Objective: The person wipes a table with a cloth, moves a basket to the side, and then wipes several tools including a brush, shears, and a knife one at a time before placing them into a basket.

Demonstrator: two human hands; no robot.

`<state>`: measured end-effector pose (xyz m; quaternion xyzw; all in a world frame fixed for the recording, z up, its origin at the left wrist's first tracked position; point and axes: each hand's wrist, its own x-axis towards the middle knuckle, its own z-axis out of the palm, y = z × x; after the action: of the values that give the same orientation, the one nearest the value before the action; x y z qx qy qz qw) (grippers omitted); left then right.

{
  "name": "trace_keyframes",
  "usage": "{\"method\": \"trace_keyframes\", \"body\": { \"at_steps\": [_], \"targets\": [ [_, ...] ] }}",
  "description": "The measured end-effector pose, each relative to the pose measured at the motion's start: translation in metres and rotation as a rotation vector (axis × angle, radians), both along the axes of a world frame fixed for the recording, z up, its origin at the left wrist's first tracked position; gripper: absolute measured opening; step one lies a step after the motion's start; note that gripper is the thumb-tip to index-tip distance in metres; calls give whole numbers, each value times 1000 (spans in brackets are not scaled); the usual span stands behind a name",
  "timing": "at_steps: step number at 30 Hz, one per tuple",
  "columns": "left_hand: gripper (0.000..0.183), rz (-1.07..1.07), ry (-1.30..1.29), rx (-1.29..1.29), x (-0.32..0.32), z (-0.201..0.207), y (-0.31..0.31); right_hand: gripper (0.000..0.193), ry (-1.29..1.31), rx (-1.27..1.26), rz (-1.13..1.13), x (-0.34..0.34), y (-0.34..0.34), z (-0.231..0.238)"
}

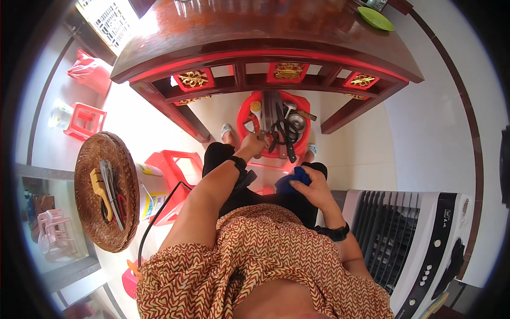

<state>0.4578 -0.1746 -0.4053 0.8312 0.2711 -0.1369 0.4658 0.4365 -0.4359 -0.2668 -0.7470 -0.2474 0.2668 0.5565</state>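
Sitting low on a pale tiled floor, the person faces a dark red wooden counter with gilded carved panels along its apron. Under it, between the person's feet, stands a round red basin filled with kitchen tools: black-handled scissors, a cleaver, metal ladles and a wooden-handled utensil.

The left hand reaches into the near edge of the basin, its fingers curled down among the tool handles; what they grip, if anything, cannot be told. The right hand rests above the lap, its fingers closed around a bunched blue cloth, which sits just short of the basin's rim.

To the left, a round woven basket holds a yellow-handled tool and some blades, beside a red plastic stool and a white-and-yellow bucket. A second small red stool and a red plastic bag sit further off near the wall. On the right stands a white air cooler with dark louvres, and a green plate lies on the counter's far corner.
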Motion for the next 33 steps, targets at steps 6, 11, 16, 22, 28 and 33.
{"method": "trace_keyframes", "body": {
  "at_steps": [6,11,16,22,28,33],
  "targets": [
    [29,125,-200,248,-5,-7,8,17,16,8,24,0,8,6],
    [28,140,-351,349,-26,-40,35,17,28,23,32,-3,12,11],
    [20,198,-301,197,-60,-26,52,26,57,30,33,-4,10,2],
    [11,395,-314,-444,-101,64,39,26,80,16,-25,14,10,-15],
    [15,271,-168,-714,-139,103,24,28,73,504,-506,61,30,22],
    [14,263,-187,-868,-133,125,-1,54,-670,88,-29,26,69,36]
  ]
}}
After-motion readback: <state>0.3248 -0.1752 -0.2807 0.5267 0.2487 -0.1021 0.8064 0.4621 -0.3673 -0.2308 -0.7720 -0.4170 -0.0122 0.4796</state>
